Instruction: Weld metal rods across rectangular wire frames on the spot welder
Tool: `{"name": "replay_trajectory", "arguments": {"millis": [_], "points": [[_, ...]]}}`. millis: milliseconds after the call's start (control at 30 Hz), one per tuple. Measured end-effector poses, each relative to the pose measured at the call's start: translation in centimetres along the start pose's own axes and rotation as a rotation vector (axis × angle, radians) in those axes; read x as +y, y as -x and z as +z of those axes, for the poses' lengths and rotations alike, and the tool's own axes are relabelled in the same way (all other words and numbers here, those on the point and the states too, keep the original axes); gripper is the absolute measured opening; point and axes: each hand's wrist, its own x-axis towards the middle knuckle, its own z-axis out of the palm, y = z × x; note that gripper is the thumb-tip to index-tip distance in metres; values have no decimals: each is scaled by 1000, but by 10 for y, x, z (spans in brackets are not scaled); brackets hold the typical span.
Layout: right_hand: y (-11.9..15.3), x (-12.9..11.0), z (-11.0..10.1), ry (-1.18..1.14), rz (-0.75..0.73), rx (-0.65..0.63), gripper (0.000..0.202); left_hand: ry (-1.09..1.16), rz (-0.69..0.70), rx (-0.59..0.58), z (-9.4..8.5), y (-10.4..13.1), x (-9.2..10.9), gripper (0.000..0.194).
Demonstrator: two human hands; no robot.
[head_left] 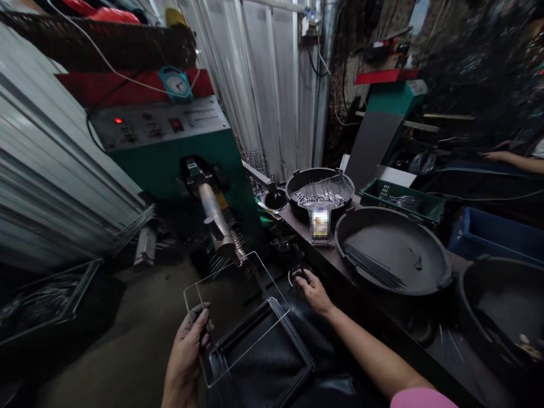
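Note:
My left hand point(194, 331) is closed on the left side of a thin rectangular wire frame point(241, 358). The frame's far edge reaches the copper-coloured tip of the welding machine's arm point(216, 221). My right hand point(312, 288) is closed on a small dark round knob point(300, 274) with a pale rim, right of the machine. Below the held frame, a stack of similar wire frames point(297, 347) lies on a dark apron over my lap.
The green machine point(170, 153) stands ahead. On the right-hand bench are a round pan of wire pieces point(319, 177), a larger pan with rods point(393, 235) and a green basket point(433, 211). Another person's arm point(516, 161) shows far right. A wire-filled bin point(87, 292) stands left.

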Motion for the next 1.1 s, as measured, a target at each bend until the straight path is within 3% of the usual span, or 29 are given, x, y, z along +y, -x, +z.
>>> {"name": "replay_trajectory", "arguments": {"millis": [100, 267, 367, 567, 667, 833, 900, 1100], "points": [[7, 21, -5, 344, -220, -3, 22, -1, -14, -1, 2, 0, 0, 41], [13, 44, -10, 577, -311, -182, 35, 10, -19, -3, 2, 4, 3, 39], [5, 23, -13, 590, -390, -206, 37, 9, -13, -21, -1, 7, 4, 38], [-3, -48, -11, 559, -459, -292, 33, -52, 3, -89, 1, 20, 5, 33], [6, -69, 2, 545, -452, -425, 37, -14, 39, -126, 7, 24, 3, 28], [30, -85, 32, 606, -405, -838, 60, 55, 42, -164, 12, 25, 1, 26], [37, -86, 41, 670, -387, -948, 66, 64, 46, -171, 12, 26, 1, 26], [44, -86, 47, 773, -345, -1021, 66, 70, 80, -185, 13, 28, -4, 26]]}}
